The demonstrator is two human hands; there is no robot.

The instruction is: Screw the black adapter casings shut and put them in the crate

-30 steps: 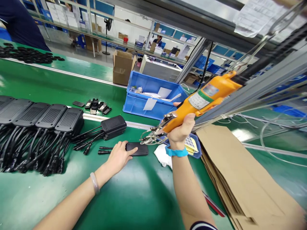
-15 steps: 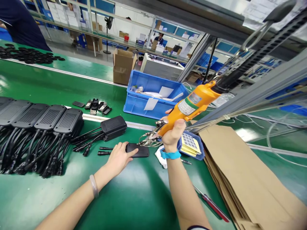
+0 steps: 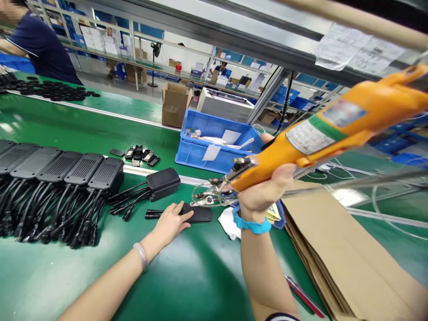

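Observation:
On the green bench, my left hand (image 3: pixel 169 224) grips the cable end of a flat black rectangular box (image 3: pixel 203 214), its fingers over part of it. Two short black leads (image 3: pixel 154 214) stick out to the left of that hand. My right hand (image 3: pixel 264 191) is wrapped round an orange electric screwdriver (image 3: pixel 304 138), raised and tilted, with its metal nose pointing down-left above the box. Wires and small metal parts hang about the nose, so its tip is hard to make out. Behind my left hand lies another black box with cables (image 3: pixel 163 180).
A row of black finned boxes (image 3: pixel 78 168) with cables fills the left. Behind stand a blue bin (image 3: pixel 197 154) and a cardboard box (image 3: pixel 174 107). Flat cardboard (image 3: pixel 334 223), a white cloth (image 3: pixel 230 224) and a red-handled screwdriver (image 3: pixel 309 301) are at right. A person (image 3: pixel 43 49) works far left.
The orange electric screwdriver, in my right hand, has come closer to the camera and tilted flatter, its rear end now farther right. My left hand stays on the flat box.

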